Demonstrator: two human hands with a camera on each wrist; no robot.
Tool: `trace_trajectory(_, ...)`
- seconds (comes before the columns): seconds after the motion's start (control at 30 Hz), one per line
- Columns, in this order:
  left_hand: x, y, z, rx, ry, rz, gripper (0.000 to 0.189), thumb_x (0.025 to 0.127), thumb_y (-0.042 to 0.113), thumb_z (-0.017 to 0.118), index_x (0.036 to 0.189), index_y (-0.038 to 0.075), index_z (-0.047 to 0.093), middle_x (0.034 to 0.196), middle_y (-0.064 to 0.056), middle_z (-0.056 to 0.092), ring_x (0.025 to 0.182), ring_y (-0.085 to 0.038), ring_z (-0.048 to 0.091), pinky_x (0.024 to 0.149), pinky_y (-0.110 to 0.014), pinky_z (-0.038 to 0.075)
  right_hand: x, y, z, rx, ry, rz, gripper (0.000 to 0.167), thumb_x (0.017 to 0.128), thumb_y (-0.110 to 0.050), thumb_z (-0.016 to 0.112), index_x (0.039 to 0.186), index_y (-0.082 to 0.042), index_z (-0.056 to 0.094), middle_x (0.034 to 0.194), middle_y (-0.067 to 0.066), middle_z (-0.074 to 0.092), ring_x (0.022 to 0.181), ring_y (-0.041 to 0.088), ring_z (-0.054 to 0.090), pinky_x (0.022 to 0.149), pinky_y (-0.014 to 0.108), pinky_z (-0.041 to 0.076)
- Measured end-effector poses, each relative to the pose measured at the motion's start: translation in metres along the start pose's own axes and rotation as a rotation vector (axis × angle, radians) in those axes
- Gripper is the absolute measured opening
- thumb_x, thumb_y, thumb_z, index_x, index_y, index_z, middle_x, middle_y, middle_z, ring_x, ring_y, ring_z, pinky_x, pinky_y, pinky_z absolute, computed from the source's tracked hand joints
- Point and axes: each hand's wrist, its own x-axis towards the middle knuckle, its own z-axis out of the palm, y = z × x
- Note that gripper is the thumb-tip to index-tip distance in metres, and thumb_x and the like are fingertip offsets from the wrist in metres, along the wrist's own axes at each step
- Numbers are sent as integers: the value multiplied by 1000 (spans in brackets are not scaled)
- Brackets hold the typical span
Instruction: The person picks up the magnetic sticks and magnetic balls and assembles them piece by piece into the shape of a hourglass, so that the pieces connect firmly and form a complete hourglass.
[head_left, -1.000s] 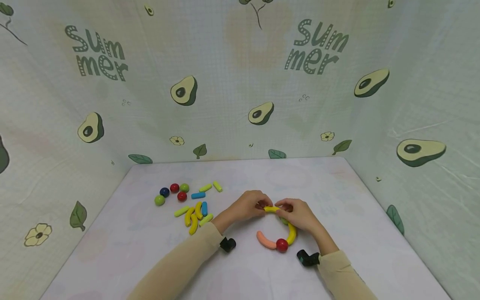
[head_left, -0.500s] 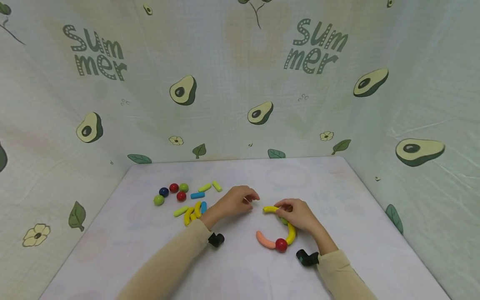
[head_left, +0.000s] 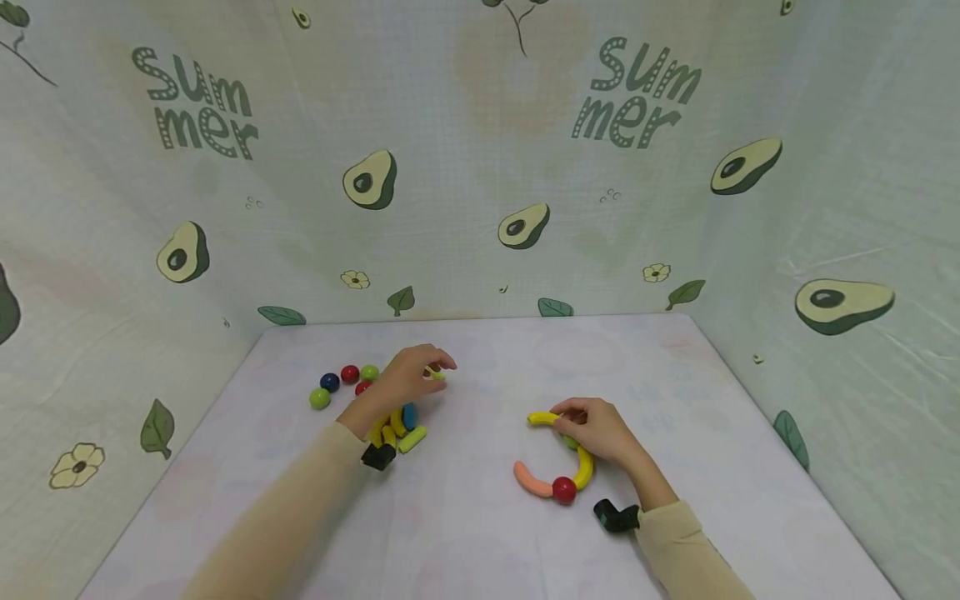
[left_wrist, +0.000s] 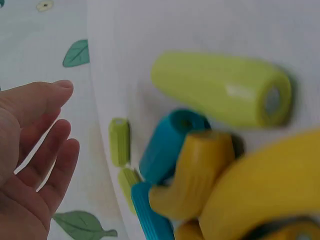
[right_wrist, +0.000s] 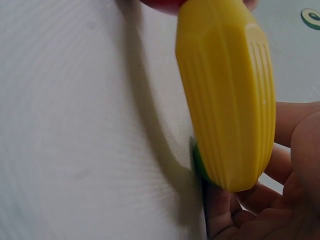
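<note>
My left hand (head_left: 408,375) hovers above the loose pieces, fingers loosely bent and apart from the thumb. The left wrist view shows nothing in its grasp; lime rods (left_wrist: 220,87), blue rods (left_wrist: 162,147) and yellow curved rods (left_wrist: 270,185) lie beside it. At the top of an unclosed ring, my right hand (head_left: 598,427) pinches one end of a yellow curved rod (head_left: 539,418). A green piece (head_left: 569,442), partly hidden by that hand, connects to another yellow curved rod (head_left: 584,468). Below come a red ball (head_left: 564,490) and a pink curved rod (head_left: 531,481).
Loose balls, including a dark blue ball (head_left: 329,382) and a lime ball (head_left: 320,398), sit at the table's far left. Patterned cloth (head_left: 450,250) hangs behind the white table (head_left: 465,533). Black wrist cameras (head_left: 617,516) jut from both sleeves.
My left hand has let go of the top yellow curved rod and moved left over the loose pieces. The right hand has stayed at the ring.
</note>
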Motion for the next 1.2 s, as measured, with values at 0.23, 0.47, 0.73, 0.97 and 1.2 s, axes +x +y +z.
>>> trace_trajectory(0.23,-25,-38,-27,105,27,-63,34,96,15,81,130,13,72,124,-8,71,118,-31,62,103,-50,55,-1,1,0,-5,6,3,16,98,-19,77,114,-16,79,94,-2,70,86,17,60,75,30,53)
trace_trajectory(0.47,-45,-69,-44,199,16,-38,35,94,14,83,127,11,73,116,-7,71,101,-25,60,94,-47,56,-1,2,0,-8,10,-1,17,98,-19,77,114,-15,79,94,-2,70,86,17,60,76,31,53)
trace_trajectory(0.73,-59,-84,-46,242,7,-54,32,88,7,86,118,10,76,116,-8,69,106,-29,59,101,-53,55,-1,2,0,-5,11,3,17,98,-19,77,114,-15,79,94,-2,70,86,17,60,76,31,53)
trace_trajectory(0.97,-65,-89,-44,219,-4,-113,29,92,8,83,119,12,75,117,-9,67,105,-27,59,100,-51,57,0,1,0,-6,11,1,17,98,-19,77,114,-15,79,93,-2,69,86,17,59,76,31,53)
trace_trajectory(1.2,-70,-88,-45,192,19,-161,31,93,11,82,123,12,74,123,-12,66,110,-32,60,99,-54,59,1,0,0,-11,5,-3,18,99,-20,76,115,-15,79,93,-2,69,86,18,59,76,30,53)
